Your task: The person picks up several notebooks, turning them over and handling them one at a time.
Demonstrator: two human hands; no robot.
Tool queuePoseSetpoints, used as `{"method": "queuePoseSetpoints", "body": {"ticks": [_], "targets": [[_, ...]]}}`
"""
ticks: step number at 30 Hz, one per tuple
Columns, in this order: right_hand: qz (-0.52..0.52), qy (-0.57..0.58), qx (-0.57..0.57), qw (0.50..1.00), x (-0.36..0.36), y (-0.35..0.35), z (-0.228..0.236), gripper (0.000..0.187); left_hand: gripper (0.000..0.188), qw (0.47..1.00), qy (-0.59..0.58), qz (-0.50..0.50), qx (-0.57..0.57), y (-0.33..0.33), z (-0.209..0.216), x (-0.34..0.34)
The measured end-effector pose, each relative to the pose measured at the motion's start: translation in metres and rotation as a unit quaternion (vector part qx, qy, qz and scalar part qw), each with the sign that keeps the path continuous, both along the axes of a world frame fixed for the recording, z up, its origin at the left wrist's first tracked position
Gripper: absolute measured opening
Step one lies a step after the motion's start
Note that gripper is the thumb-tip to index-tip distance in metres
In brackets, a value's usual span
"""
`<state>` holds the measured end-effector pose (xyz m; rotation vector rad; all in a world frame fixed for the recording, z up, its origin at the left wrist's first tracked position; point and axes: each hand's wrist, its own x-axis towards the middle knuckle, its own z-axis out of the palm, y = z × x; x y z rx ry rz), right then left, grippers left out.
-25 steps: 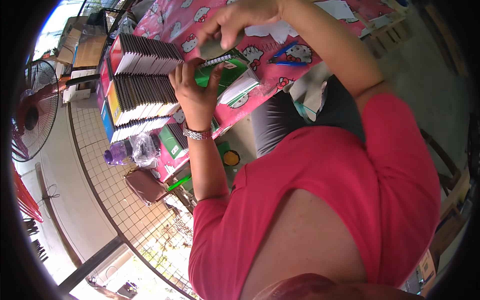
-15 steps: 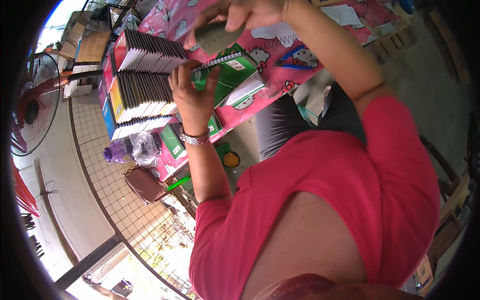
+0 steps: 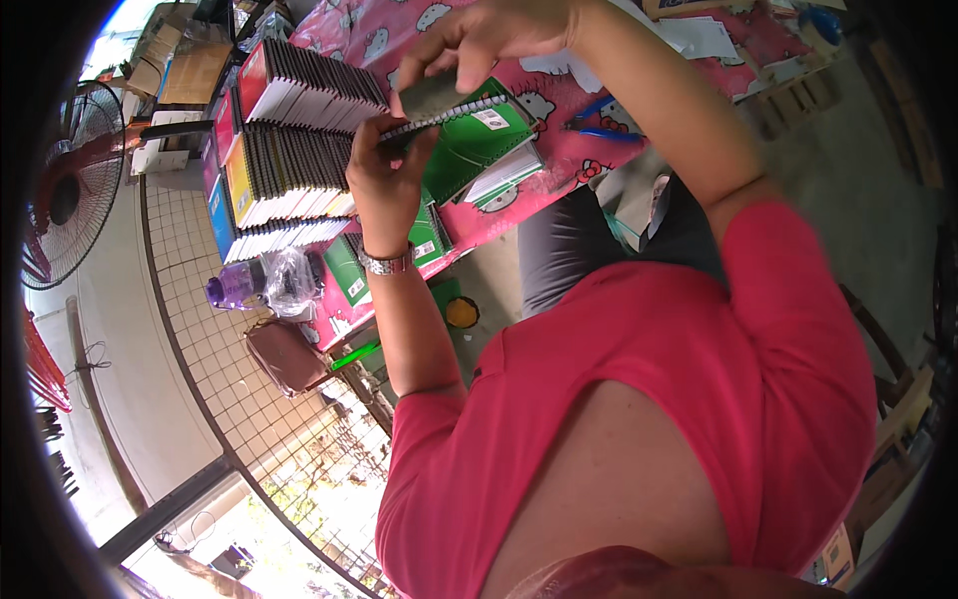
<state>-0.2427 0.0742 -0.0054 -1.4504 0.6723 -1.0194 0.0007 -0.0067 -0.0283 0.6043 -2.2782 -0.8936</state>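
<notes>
My bench [image 3: 559,95] wears a pink cartoon-cat cloth. Pale square floor tiles [image 3: 200,299] run beside it, a red standing fan [image 3: 60,190] at my left, a wire-mesh fence [image 3: 329,469] lit by bright daylight beyond.

Both hands [image 3: 384,185] on seemingly spiral notebook [image 3: 469,135]
</notes>
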Motion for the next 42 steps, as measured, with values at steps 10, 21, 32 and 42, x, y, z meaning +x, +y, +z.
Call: {"method": "queuePoseSetpoints", "body": {"ticks": [10,21,32,42], "targets": [[-0.382,0.505,-0.034,0.773,-0.026,0.036,-0.209,0.07,0.015,0.984,0.112,0.038,0.133,0.014,-0.006,-0.004],[-0.473,0.617,-0.051,0.627,0.024,0.16,-0.209,0.059,0.028,0.991,0.092,0.074,0.07,0.026,-0.014,-0.001],[-0.544,0.363,-0.302,0.694,0.116,0.081,-0.039,0.05,0.026,0.987,0.136,0.072,0.04,0.022,-0.032,0.007],[-0.297,0.053,0.122,0.945,0.115,0.087,-0.018,0.036,0.017,0.954,0.113,0.138,-0.241,0.03,-0.03,0.011]]}}
